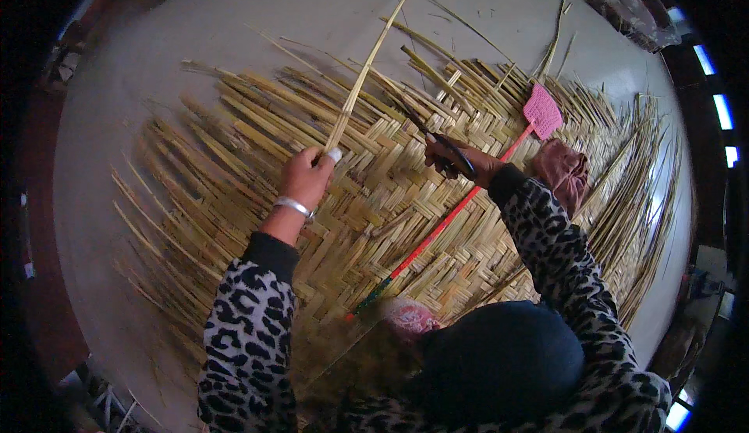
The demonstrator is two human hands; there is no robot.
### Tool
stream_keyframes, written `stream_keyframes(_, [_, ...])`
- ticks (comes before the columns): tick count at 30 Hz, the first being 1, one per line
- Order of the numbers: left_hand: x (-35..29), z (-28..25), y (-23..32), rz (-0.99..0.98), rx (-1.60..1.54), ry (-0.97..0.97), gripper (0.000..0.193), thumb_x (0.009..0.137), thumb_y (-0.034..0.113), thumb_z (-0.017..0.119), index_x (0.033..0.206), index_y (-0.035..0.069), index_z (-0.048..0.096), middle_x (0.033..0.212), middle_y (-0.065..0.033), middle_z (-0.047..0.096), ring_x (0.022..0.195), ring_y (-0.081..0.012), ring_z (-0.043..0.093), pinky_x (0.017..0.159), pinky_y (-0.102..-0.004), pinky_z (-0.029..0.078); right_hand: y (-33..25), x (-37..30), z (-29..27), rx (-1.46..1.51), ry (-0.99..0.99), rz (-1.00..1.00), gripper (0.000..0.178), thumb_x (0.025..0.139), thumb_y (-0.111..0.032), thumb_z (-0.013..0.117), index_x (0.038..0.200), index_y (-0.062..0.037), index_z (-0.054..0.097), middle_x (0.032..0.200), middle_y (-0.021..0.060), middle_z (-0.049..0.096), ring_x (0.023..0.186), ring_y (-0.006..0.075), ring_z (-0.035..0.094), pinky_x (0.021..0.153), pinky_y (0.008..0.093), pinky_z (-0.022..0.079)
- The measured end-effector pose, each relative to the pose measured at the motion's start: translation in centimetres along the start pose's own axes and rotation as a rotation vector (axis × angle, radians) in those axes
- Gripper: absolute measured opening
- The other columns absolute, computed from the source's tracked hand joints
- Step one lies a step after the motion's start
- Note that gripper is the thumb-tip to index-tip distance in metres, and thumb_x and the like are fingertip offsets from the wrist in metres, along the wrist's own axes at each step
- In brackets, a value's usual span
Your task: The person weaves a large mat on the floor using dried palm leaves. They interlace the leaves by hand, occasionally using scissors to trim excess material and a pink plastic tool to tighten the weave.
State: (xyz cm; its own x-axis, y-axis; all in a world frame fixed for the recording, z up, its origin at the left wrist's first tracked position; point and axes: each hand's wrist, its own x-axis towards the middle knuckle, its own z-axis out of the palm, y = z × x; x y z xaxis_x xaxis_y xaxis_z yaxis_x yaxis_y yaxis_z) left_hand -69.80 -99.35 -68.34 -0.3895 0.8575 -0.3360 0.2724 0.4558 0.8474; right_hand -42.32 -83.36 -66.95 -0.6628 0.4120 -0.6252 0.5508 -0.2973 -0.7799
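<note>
A long pale split strip [367,70], like bamboo or cane, rises from the closed thumb and fingers of my left hand [304,179]. Its far end points up and away, past the mat's ragged edge. Black-handled scissors [456,154] are gripped in my right hand [485,166], their dark blades reaching forward and left among the strips. Whether the blades touch one of them I cannot tell. Beneath both hands lies a half-woven mat [367,222] in a zigzag pattern, with loose ends fanning out along its left and far sides. My left thumb has something white on its tip.
Across the mat, under my right forearm, lies a fly swatter with a pink head [544,111] and red handle. A crumpled brown-pink cloth [560,169] sits beside that arm. Long loose strips [636,214] spread at the right. A dark rounded shape [499,355] blocks the near side.
</note>
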Motion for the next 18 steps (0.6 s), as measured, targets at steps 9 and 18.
stream_keyframes(9, [4.0,1.3,6.4,-0.032,-0.184,-0.011,0.026,0.091,0.025,0.061,0.084,0.000,0.063,0.061,-0.0030,0.060,0.049,-0.0094,0.054,0.045,-0.0249,0.043,-2.4,1.1,-1.7,0.043,-0.026,-0.158,0.057,0.089,-0.061,0.053,0.112,-0.0088,0.055,0.094,-0.0036,0.058,0.079,0.0060,0.049,0.064,0.0207,0.041])
stream_keyframes(18, [4.5,1.9,5.8,-0.147,-0.258,-0.252,0.025,0.091,0.022,0.059,0.080,0.000,0.064,0.057,-0.0026,0.057,0.044,-0.0084,0.049,0.041,-0.0243,0.039,-2.5,2.0,-2.2,-0.003,0.086,-0.131,0.053,0.086,-0.061,0.058,0.089,-0.0083,0.061,0.071,-0.0036,0.054,0.056,0.0054,0.044,0.048,0.0211,0.036])
